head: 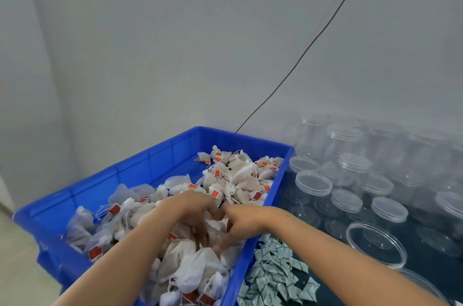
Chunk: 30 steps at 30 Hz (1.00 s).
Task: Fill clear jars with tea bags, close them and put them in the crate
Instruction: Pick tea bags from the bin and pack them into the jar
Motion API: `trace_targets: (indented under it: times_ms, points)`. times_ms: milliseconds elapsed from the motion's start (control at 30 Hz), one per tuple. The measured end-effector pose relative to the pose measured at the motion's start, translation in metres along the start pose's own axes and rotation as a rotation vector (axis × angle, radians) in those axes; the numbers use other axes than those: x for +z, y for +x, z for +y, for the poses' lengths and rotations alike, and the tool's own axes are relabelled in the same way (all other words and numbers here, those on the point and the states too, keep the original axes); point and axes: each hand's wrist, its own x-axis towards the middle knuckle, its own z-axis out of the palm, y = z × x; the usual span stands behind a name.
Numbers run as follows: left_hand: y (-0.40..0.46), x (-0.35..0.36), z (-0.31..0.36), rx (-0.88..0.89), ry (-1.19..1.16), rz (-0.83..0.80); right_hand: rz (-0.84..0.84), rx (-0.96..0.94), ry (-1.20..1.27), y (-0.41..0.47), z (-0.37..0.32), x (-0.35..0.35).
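A blue crate [140,163] holds a heap of white tea bags [238,178] with orange tags. Both my hands are down in the heap near the crate's right wall. My left hand [193,210] curls its fingers round a bunch of tea bags. Beside it, my right hand [238,220] has its fingers bent down around tea bags too. An open clear jar [375,243] stands on the dark table to the right. Several clear jars with lids [313,185] stand behind it.
Small green-and-white packets [273,273] lie in a pile on the table between the crate and the open jar. Loose clear lids [436,240] lie among the jars. A black cable [300,55] runs up the white wall behind.
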Motion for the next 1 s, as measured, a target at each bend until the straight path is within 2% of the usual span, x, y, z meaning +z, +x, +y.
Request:
trace_targets:
  times_ms: [100, 200, 300, 400, 500, 567, 633, 733, 800, 867, 933, 1000]
  points:
    - [0.001, 0.003, -0.008, 0.091, -0.008, 0.117, 0.074, 0.036, 0.109, -0.003, 0.001, 0.004]
    - [-0.006, -0.002, -0.022, 0.116, -0.264, 0.255, 0.145, 0.078, 0.192, -0.007, -0.001, 0.002]
    - [-0.008, -0.007, -0.031, 0.075, -0.554, 0.456, 0.071, 0.084, 0.029, -0.009, -0.008, -0.001]
    - [-0.007, -0.007, -0.031, 0.002, -0.722, 0.524, -0.039, 0.087, -0.111, -0.007, -0.014, 0.002]
    - [-0.006, -0.01, -0.033, -0.065, -0.912, 0.613, 0.022, 0.13, -0.08, 0.0, -0.018, 0.006]
    - [-0.006, -0.011, -0.035, -0.081, -1.038, 0.645, 0.191, 0.158, 0.027, 0.007, -0.018, 0.009]
    - [-0.008, -0.012, -0.033, -0.073, -1.132, 0.645, 0.301, 0.097, 0.184, 0.014, -0.017, 0.013]
    - [-0.013, -0.016, -0.029, -0.021, -1.294, 0.62, 0.322, -0.072, 0.441, 0.023, -0.019, 0.02]
    - [-0.015, -0.018, -0.025, 0.034, -1.417, 0.581, 0.347, -0.16, 0.727, 0.027, -0.023, 0.022]
    - [-0.016, -0.018, -0.021, 0.083, -1.431, 0.557, 0.325, -0.2, 0.995, 0.033, -0.025, 0.022]
    - [-0.015, -0.015, -0.018, 0.112, -1.389, 0.549, 0.303, -0.195, 1.084, 0.037, -0.025, 0.022]
    - [-0.013, -0.012, -0.017, 0.084, -1.309, 0.527, 0.374, -0.181, 1.146, 0.04, -0.023, 0.021]
